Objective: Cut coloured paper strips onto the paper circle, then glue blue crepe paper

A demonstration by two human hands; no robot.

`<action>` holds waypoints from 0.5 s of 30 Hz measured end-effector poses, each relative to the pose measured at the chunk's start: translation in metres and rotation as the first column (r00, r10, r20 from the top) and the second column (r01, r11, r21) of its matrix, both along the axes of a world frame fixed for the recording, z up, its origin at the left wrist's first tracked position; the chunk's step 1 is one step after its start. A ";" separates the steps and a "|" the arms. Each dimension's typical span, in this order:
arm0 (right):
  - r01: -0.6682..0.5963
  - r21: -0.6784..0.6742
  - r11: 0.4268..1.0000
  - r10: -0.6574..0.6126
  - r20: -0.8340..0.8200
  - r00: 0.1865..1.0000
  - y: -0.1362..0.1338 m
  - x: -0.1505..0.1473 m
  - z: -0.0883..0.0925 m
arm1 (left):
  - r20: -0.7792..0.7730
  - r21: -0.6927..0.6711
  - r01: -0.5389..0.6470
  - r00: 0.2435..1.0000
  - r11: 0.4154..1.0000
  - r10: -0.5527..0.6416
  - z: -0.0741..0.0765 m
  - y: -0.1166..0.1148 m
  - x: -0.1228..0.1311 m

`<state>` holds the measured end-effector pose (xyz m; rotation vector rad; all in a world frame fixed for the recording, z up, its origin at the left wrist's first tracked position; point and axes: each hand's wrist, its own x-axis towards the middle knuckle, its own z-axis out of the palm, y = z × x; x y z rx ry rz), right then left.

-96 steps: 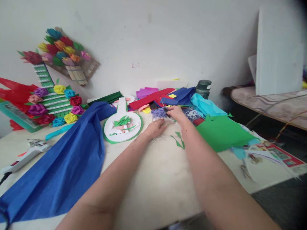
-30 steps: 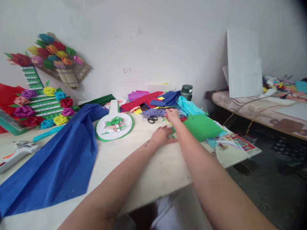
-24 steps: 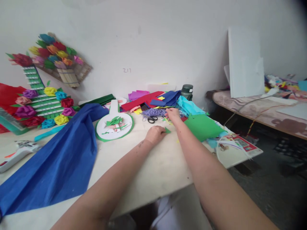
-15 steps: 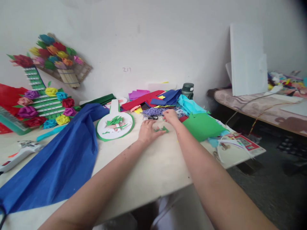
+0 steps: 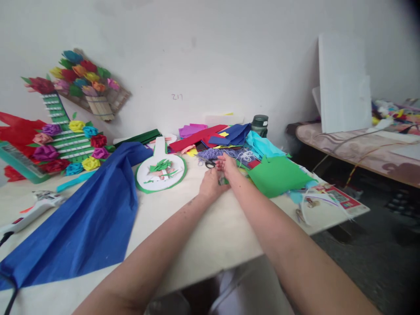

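Observation:
My two hands meet at the middle of the pale table. My left hand lies low on the table with its fingers drawn together over small green paper scraps. Touching it, my right hand has its fingers bent and pressed together, and what they pinch is hidden. Black-handled scissors lie just beyond my fingertips, beside a heap of purple thread.
A green sheet lies to the right and a long blue crepe sheet to the left. A white paddle-shaped card carries green cuttings. Paper-flower boards lean on the wall. There is also a glue gun, a dark jar and stacked coloured paper.
My left hand slid from flat on the table toward my right hand, dragging the green scraps along. Both hands have come together near the scissors. The view shifted slightly.

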<state>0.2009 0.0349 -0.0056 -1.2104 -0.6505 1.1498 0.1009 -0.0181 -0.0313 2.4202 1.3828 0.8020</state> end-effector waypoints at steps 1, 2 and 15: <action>-0.003 0.014 1.000 0.003 -0.015 1.000 -0.001 0.001 0.002 | -0.045 0.045 -0.018 0.999 0.999 0.020 0.002 0.000 0.000; 0.002 0.025 1.000 -0.002 -0.005 1.000 -0.001 0.002 0.003 | -0.099 0.088 -0.034 0.994 0.996 0.043 0.004 -0.001 0.001; -0.015 0.111 0.994 -0.048 0.540 0.840 0.010 0.012 -0.015 | -0.425 0.080 -0.064 0.900 0.995 0.092 0.020 0.010 0.014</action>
